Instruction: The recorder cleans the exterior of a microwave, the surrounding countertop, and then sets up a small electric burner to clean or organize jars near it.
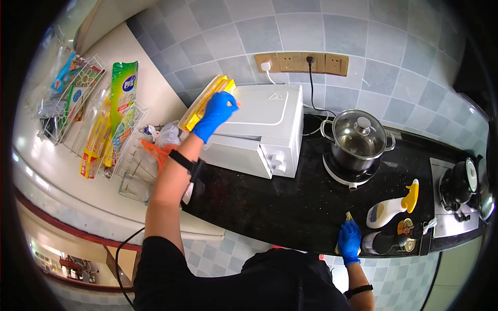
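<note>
My left hand [221, 109], in a blue rubber glove, is at the yellow boxes [206, 102] on the left end of a white microwave oven [253, 105]. Its thumb and fingertips are pinched together, with a small orange bit beside them; whether it grips anything is unclear. My right hand [349, 237], also gloved in blue, lies on a pale yellowish cloth [348, 215] at the front edge of the black countertop [272, 210]. The cloth shows above and beside the fingers. A white spray bottle with a yellow trigger [393, 210] lies to the right of that hand.
A glass-lidded steel pot [354, 140] stands on a round electric hotplate [346, 175]. A dark bottle [383, 243] and a can [407, 233] are right of my right hand, near a gas stove [451, 229]. Wire racks [134, 116] hold packages at left. Plugged cords hang behind.
</note>
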### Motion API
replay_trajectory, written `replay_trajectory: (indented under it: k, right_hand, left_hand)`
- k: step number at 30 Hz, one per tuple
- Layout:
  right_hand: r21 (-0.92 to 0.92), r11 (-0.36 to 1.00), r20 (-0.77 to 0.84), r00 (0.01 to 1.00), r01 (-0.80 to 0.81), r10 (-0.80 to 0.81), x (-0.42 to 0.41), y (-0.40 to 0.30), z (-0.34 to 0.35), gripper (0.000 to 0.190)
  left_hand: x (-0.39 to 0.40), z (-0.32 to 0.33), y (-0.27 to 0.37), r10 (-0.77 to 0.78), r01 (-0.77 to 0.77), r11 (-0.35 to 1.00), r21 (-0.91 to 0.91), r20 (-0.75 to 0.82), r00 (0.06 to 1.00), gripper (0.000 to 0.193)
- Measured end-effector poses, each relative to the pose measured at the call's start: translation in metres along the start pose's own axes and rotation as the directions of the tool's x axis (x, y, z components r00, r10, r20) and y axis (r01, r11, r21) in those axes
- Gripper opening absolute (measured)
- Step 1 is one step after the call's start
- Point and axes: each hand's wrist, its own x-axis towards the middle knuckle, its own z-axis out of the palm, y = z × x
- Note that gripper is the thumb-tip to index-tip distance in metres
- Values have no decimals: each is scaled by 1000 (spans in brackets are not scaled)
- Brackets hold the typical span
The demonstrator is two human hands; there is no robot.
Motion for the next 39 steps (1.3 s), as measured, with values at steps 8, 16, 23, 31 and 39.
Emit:
replay_trajectory:
  k: [8,16,23,31,39]
  right_hand:
    - [-21,999,1,999,-39,39,6,-9,-7,22]
    - [-57,997,-37,998,-56,54,-11,-15,-22,26]
    - [-55,991,-45,991,-126,123,-28,-9,0,37]
    - [230,973,37,999,20,-29,18,-38,4,35]
    - [205,867,-51,880,-454,472,-142,29,-93,22]
  left_hand:
    - [52,56,-118,461,-438,884,163,-149,875,13]
    - [78,59,-162,251,-288,912,292,158,955,26]
    - [67,53,-29,371,-373,919,-132,-39,928,46]
    - [-83,71,307,793,-576,506,-642,85,603,31]
    - [-142,204,406,610,-141,518,-844,248,752,78]
